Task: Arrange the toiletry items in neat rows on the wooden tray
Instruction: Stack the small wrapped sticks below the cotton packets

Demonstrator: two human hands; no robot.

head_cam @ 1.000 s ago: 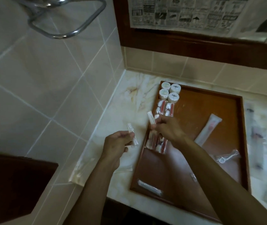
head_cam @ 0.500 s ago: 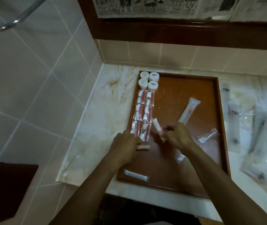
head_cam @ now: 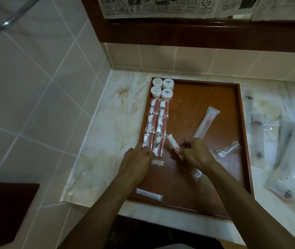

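Over the wooden tray [head_cam: 236, 123], the right hand [head_cam: 195, 153] pinches a small white packet [head_cam: 172, 144] that tilts up to the left. Beside it, the left hand [head_cam: 136, 162] has curled fingers pressing another small packet [head_cam: 158, 162] down on the tray, just below two rows of red and white packets [head_cam: 156, 127]. Four round white jars [head_cam: 162, 88] sit in the far left corner. A long white tube [head_cam: 206, 124] lies slanted in the middle.

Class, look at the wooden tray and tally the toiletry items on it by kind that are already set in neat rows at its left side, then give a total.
Round white jars: 4
Red-and-white packets: 6
Total in rows: 10
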